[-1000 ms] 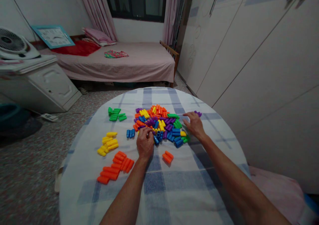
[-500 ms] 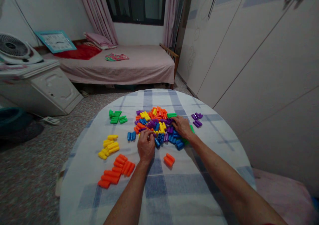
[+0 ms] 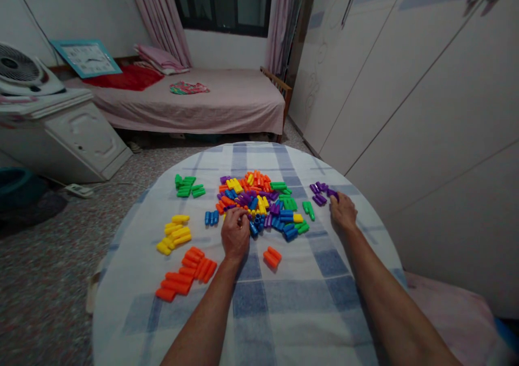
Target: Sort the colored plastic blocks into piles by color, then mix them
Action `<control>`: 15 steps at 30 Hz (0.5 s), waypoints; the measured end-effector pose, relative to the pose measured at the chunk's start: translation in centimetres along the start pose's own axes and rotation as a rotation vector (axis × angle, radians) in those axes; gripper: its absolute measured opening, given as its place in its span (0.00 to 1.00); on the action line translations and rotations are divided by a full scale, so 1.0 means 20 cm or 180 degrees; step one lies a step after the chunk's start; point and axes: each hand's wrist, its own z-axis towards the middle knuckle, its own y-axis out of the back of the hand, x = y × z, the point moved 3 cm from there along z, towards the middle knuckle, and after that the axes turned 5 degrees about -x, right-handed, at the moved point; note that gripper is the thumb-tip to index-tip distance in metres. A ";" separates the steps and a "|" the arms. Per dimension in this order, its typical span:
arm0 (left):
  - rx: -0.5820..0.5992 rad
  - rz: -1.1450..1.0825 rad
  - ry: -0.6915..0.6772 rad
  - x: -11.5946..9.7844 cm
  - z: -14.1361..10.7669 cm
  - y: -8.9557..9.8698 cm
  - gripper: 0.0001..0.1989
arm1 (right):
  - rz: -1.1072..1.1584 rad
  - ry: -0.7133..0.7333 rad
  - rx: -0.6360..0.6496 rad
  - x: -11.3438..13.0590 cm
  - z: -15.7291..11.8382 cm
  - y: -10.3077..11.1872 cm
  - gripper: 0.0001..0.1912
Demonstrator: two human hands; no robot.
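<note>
Right of centre, the right hand point(image 3: 344, 212) pinched a partly covered purple piece point(image 3: 332, 193); mid-frame, the left hand point(image 3: 235, 233) lay against the mixed pile point(image 3: 261, 205), its grip too obscured to tell.

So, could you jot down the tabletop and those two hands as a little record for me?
Surface: round table with a white-and-blue checked cloth
Centre: mixed pile of coloured pieces
Left hand: at the pile's near edge; anything held is hidden
Right hand: touching a purple piece beside the purple group
Left side: green group, yellow group, blue pieces, large orange group
Nearer than pile: small orange cluster
</note>
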 end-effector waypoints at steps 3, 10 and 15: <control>0.0008 -0.0011 0.0014 0.00 0.00 0.00 0.09 | 0.0157 0.0456 0.0090 0.00 -0.04 -0.08 0.26; -0.0016 -0.0006 0.0023 0.00 0.00 0.00 0.09 | 0.0767 0.0547 -0.0122 0.08 -0.04 -0.05 0.29; 0.0035 -0.0009 0.0050 0.00 0.00 0.00 0.08 | 0.1275 0.1548 0.0141 0.31 -0.17 0.08 0.23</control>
